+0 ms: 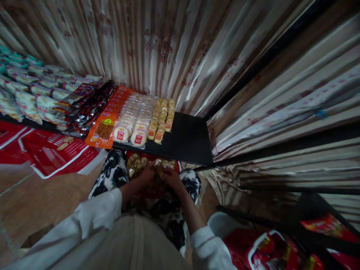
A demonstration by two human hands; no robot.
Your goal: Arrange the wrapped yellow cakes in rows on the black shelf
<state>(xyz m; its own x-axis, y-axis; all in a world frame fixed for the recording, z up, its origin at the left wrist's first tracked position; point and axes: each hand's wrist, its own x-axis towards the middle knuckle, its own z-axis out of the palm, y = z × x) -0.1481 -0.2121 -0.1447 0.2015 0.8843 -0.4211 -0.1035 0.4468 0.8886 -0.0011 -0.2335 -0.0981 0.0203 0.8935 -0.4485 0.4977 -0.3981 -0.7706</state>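
Observation:
Both my hands are low between my knees, over a red basket partly covered by the black shelf. Small clear-wrapped yellowish snack packets fill the basket. My right hand has its fingers closed on one yellowish snack packet. Close beside it, my left hand is bent among the packets; its fingertips are dark and partly hidden. On the shelf in front stand short rows of similar yellow snack packets, next to rows of round white crackers in clear wrap.
Further left on the shelf are an orange snack bag, dark packets and many white packets. Red baskets stand on the floor at left; another red basket with packets is at lower right. A pleated curtain hangs behind the shelf.

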